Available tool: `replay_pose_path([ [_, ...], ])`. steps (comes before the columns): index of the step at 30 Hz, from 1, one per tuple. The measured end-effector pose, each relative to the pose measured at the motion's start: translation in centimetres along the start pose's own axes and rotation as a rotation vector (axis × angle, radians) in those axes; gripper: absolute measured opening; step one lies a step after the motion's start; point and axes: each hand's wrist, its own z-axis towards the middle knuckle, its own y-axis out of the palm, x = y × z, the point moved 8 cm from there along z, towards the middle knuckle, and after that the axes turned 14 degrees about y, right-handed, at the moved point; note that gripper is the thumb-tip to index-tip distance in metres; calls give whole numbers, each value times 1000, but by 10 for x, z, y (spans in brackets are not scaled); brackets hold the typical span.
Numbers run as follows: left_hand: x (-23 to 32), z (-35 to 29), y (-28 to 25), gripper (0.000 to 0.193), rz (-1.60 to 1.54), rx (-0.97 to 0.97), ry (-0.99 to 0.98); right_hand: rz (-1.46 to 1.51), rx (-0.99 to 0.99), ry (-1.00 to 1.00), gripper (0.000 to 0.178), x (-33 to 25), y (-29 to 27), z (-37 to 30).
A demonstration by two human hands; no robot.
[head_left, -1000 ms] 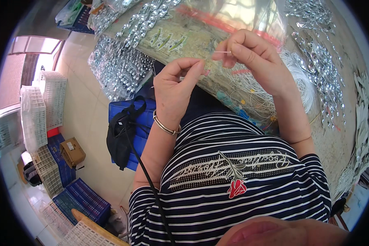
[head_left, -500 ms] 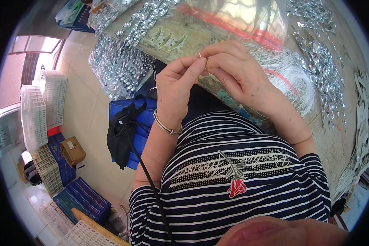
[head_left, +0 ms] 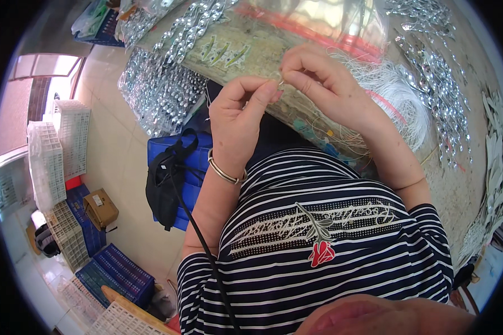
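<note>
Over the near edge of the worktable (head_left: 274,50), my left hand (head_left: 235,117) pinches thumb against forefinger on a thin white cord (head_left: 278,77). The cord makes a small loop between my two hands. On its other side my right hand (head_left: 332,92) is closed, thumb and forefinger pressed together at the loop. Whatever else sits inside the fingertips is too small to make out. Beyond my left hand, several green slender pieces (head_left: 224,53) lie on the table. A loose bundle of white cords (head_left: 399,106) spreads out beyond my right wrist.
A clear plastic bag with a red strip (head_left: 341,39) lies at the far side. Shiny silver twisted pieces (head_left: 444,100) cover the right, and more silver strands (head_left: 156,92) hang at the left edge. A black bag (head_left: 162,192), blue crates (head_left: 114,273) and a cardboard box (head_left: 100,208) stand left.
My right hand has shifted slightly up, its fingers drawn closer together. My left hand has dropped a little. The white loop between them shows more plainly now.
</note>
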Motion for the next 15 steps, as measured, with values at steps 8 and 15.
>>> replay_pose_path([
  [8, -19, -5, 8, 9, -34, -111, -200, 61, -43, -8, 7, -2, 0, 1],
  [15, -16, -4, 6, 9, -121, -27, -184, 170, 57, 104, 10, 0, -7, 2],
])
